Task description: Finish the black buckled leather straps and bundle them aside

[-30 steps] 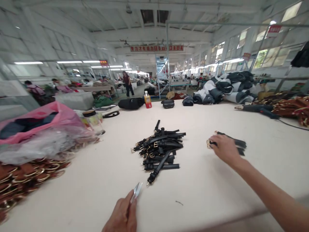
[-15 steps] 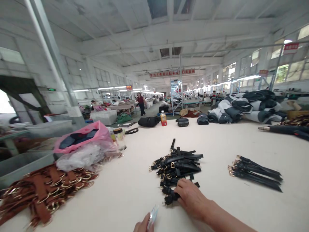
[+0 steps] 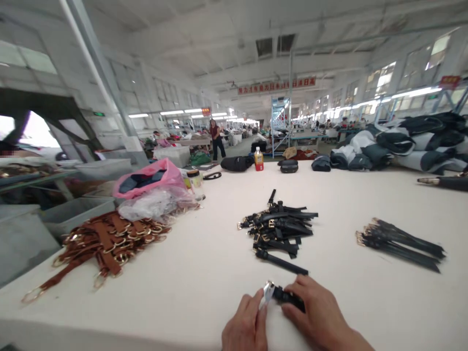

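Observation:
My right hand (image 3: 318,309) is closed around a black buckled strap (image 3: 288,297), held low over the near part of the white table. My left hand (image 3: 246,321) pinches a small pale, shiny tool (image 3: 268,291), whose exact kind I cannot make out. Its tip meets the buckle end of the strap. Just beyond my hands, a single black strap (image 3: 283,263) lies at the front of a loose pile of black straps (image 3: 280,224) with gold-coloured buckles. Off to the right, several more black straps (image 3: 402,246) lie side by side, their buckles pointing left.
Brown straps with metal rings (image 3: 109,239) are heaped at left, beside a pink bag (image 3: 171,178) and a jar (image 3: 196,185). A drink bottle (image 3: 259,160) and a black pouch (image 3: 237,163) stand along the far edge. Grey and white bundles (image 3: 395,146) fill the back right. A person (image 3: 216,139) stands in the distance.
My right hand has drawn one black strap from the pile towards me. My left hand has brought the pale tool up to its buckle end. The view has shifted.

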A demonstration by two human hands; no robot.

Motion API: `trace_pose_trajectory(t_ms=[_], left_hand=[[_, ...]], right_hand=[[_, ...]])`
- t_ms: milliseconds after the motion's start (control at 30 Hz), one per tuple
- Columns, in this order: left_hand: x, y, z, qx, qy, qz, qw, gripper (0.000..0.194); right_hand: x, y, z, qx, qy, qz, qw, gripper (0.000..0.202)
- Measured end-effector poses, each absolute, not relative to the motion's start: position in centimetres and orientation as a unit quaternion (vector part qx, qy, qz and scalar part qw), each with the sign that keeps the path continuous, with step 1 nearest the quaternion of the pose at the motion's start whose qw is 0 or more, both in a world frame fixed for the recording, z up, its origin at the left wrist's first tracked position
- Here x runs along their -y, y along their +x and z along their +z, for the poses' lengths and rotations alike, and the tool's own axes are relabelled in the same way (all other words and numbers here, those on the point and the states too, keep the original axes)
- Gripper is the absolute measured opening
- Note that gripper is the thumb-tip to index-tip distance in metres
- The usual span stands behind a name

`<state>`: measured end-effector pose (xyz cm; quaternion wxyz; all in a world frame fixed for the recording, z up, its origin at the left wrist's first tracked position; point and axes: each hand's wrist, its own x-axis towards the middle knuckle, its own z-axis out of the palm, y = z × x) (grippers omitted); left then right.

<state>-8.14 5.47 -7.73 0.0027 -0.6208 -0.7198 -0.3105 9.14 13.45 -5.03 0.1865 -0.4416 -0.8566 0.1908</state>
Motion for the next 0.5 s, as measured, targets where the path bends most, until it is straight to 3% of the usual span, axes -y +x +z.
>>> trace_pose_trajectory(t_ms=[200, 500], left_hand=[[-4.7, -6.1, -5.3, 0.740, -0.623, -0.242, -0.074, 0.035], [-4.8, -6.0, -3.8, 0.756, -0.616, -0.195, -0.101, 0.035]], right_hand=[[-13.4, 9.0, -4.1, 0.847, -0.445, 0.208, 0.203, 0.014], [-13.6, 9.4, -4.3, 0.848, -0.447, 0.197, 0.204, 0.008]])
